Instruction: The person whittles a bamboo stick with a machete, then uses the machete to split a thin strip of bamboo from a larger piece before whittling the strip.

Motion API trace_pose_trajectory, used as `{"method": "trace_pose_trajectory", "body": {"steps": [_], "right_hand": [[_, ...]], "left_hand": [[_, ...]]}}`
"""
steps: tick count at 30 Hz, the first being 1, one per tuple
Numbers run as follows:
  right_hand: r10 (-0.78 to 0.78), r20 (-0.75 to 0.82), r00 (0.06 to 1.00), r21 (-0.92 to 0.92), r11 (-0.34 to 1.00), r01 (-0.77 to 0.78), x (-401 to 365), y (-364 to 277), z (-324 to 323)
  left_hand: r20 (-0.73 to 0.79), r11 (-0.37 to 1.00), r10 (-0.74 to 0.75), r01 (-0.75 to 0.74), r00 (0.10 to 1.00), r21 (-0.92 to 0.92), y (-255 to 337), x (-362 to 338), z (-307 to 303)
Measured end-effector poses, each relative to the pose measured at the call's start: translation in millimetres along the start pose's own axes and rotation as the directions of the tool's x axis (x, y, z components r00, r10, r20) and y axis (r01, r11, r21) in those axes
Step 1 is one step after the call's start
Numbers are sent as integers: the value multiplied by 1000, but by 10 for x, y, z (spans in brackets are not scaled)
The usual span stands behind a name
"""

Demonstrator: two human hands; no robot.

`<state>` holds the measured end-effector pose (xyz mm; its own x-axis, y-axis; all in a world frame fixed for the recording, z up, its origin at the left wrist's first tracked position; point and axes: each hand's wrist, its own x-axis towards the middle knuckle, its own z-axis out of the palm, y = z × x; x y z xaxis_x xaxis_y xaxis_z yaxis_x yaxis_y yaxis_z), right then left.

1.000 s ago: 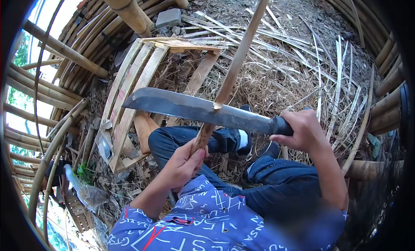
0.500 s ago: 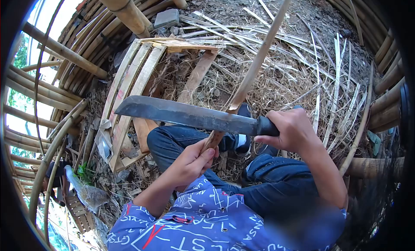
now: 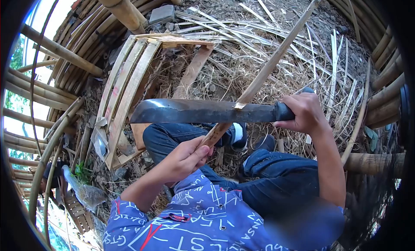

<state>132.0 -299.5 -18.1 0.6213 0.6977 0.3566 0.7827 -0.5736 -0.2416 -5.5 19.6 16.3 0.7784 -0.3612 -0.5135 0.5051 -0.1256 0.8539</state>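
My left hand (image 3: 190,159) is closed round the near end of a long bamboo strip (image 3: 276,56), which slants away toward the upper right. In my right hand (image 3: 305,112) is the black handle of a machete (image 3: 194,111). Its broad dark blade lies across the strip, with the tip pointing left, just beyond my left hand. A pale, freshly cut spot shows on the strip at the blade's upper edge. The blade hides a short length of the strip.
A slatted wooden crate (image 3: 125,91) stands on the ground to the left. Thin bamboo slivers (image 3: 255,30) and curled shavings (image 3: 242,75) cover the ground ahead. Bamboo poles (image 3: 65,52) line both sides, and a grey block (image 3: 162,14) lies at the back. Another person (image 3: 54,175) is at far left.
The machete and my right hand have shifted right and slightly up. The strip's far end has swung to the right, while my left hand keeps its hold on the near end.
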Motion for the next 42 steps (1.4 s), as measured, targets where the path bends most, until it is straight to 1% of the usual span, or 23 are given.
{"method": "trace_pose_trajectory", "body": {"steps": [2,5,7,8,9,10,12,15,17,18,19,20,24,26,27,30,32,33,35,36,39,41,42], "right_hand": [[-29,-23,999,14,999,29,42,-11,0],[-36,-7,999,-36,999,36,86,-39,-12],[-102,-193,976,-122,989,79,64,-3,39],[-69,-216,974,-203,979,24,-8,123,6],[144,-251,957,-148,972,-185,-118,247,-10],[350,-275,896,-85,919,-385,-234,366,-24],[543,-306,782,56,830,-555,-444,532,-97],[518,-269,812,108,854,-510,-596,584,-90],[496,-234,836,163,868,-469,-521,490,-77],[474,-208,856,173,879,-445,-504,471,-81],[433,-118,893,153,897,-415,-452,431,-78],[433,-95,896,224,886,-405,-394,313,-53],[102,-102,990,144,986,-87,-78,-76,-19],[40,-19,999,183,982,-36,25,-259,-10],[9,-49,999,170,985,-1,57,-319,41],[34,2,999,122,992,-34,80,-368,113],[72,27,997,113,991,-74,93,-344,98],[83,52,995,102,991,-88,79,-309,110],[105,97,990,117,986,-116,29,-270,96],[133,98,986,102,984,-143,36,-283,83],[25,89,996,26,999,-27,52,-281,104],[51,56,997,15,999,-52,3,14,47],[75,29,997,6,997,-76,-42,94,46]], "left_hand": [[21,995,-56,58,998,-76,52,-33,-45],[48,991,-43,48,998,-126,24,-52,-78],[55,979,-55,64,997,-192,-33,-79,-88],[66,962,-71,86,995,-259,-67,-101,-85],[76,962,-68,85,995,-258,-90,-132,-103],[7,941,-34,34,999,-338,-114,-183,-144],[-114,887,5,-57,993,-458,-141,-266,-223],[-148,900,39,-99,988,-425,-169,-241,-386],[-134,960,11,-48,991,-275,-143,-194,-383],[-131,962,16,-51,991,-270,-128,-171,-361],[-111,972,-2,-24,994,-235,-108,-139,-333],[-92,980,-21,3,996,-198,-89,-106,-301],[-43,989,3,-9,999,-150,-84,34,-139],[-37,991,-1,-4,999,-131,-72,83,-67],[-29,990,3,-7,1000,-139,-70,100,-27],[-17,991,26,-28,1000,-131,-89,141,84],[15,981,-24,27,1000,-194,-105,147,142],[-14,990,29,-31,999,-140,-140,180,172],[3,990,3,-3,1000,-144,-134,192,204],[-10,987,-14,12,1000,-161,-112,214,216],[-17,991,-13,11,1000,-136,-78,263,287],[-50,994,-6,1,999,-106,-65,277,272],[-44,999,26,-28,999,-35,-69,299,260]]}}
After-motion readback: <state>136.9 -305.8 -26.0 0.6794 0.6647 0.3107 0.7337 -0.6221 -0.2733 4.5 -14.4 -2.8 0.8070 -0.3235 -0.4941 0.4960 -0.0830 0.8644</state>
